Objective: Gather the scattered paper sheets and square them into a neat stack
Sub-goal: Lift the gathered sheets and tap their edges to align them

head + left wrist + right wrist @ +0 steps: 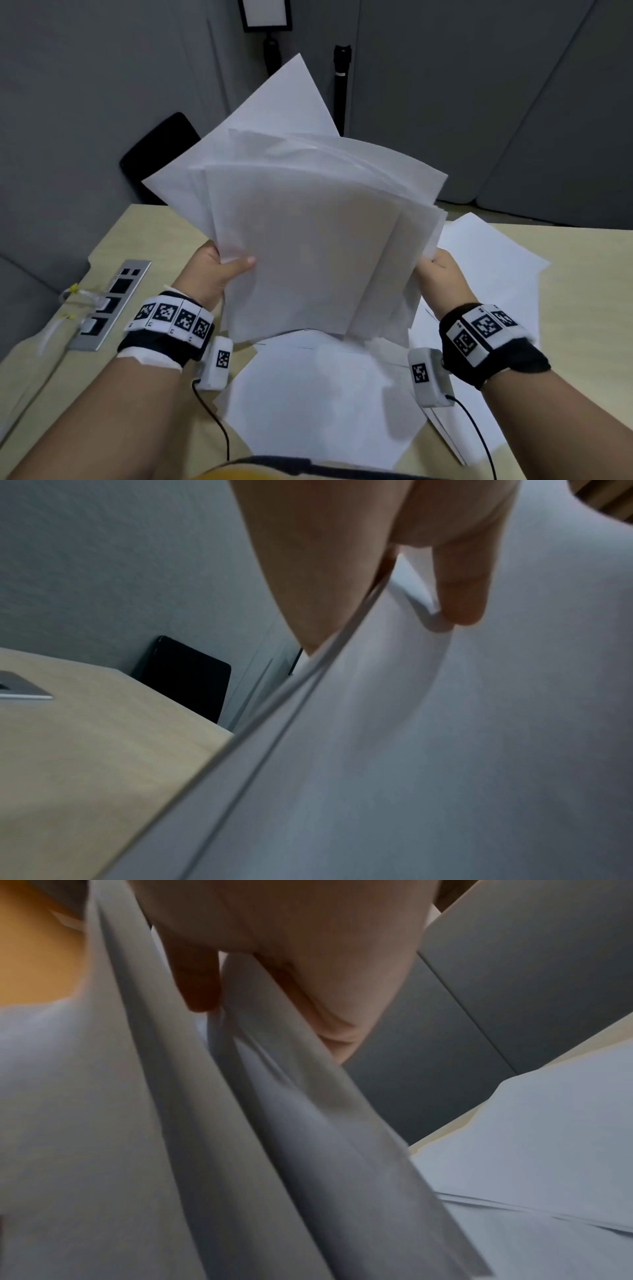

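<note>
Left hand [214, 270] fingers [244, 263] pinch one side of the fanned paper bundle [308, 246], right hand [442, 274] pinches the other (likely to jog edges); below both, loose sheets [325, 394] lie on bench [144, 233].

Head cam: high, looks forward and down over the light wooden table [582, 260] toward the grey wall; takes in both forearms and the fanned bundle of white paper sheets [308, 246] raised mid-frame.

Left wrist cam: very close under the left hand [377, 547], faces the table's far left corner; paper fills the right half. Shares the black rectangular panel [192, 674] by the wall with the head view [161, 154].

Right wrist cam: very close under the right hand [291, 947], faces the far right edge; shares the loose white sheets lying flat on the table [531, 1137] with the head view [496, 260].
</note>
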Tool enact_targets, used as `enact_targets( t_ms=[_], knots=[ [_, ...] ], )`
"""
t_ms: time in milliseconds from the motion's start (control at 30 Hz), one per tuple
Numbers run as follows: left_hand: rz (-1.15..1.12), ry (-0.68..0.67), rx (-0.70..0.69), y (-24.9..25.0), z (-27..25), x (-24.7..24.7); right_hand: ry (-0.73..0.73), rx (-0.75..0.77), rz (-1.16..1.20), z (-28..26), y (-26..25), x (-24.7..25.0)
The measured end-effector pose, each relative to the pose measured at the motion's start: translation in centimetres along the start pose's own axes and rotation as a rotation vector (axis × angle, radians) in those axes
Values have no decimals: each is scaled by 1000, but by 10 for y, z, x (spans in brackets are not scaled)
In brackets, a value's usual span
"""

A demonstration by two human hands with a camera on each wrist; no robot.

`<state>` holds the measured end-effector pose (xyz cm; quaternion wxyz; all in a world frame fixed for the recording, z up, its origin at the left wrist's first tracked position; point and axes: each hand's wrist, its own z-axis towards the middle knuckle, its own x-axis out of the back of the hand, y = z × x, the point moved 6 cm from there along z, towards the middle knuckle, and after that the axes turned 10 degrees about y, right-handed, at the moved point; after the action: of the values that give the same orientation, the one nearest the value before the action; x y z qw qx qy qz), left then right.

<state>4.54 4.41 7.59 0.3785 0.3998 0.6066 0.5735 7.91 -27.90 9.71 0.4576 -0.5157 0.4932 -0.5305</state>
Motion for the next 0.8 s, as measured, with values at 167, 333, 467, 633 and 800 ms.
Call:
enact_targets(
  t_ms=[167, 333, 467, 633, 800],
  knots=[
    [-50, 75, 59, -6, -2, -3, -33, -23, -13, -3, 3, -3],
    [-139, 163, 91, -5, 1, 6, 120, -7, -78, 5, -5, 14],
    [-127, 180, 213, -33, -4, 13, 175, 10, -205, 10, -5, 15],
    [-72, 123, 461, -79, -15, 8, 205, -49, -314, 9, 20, 8],
    [5, 84, 627, -126, -36, 6, 106, -12, -546, 5, 21, -2]
  ],
)
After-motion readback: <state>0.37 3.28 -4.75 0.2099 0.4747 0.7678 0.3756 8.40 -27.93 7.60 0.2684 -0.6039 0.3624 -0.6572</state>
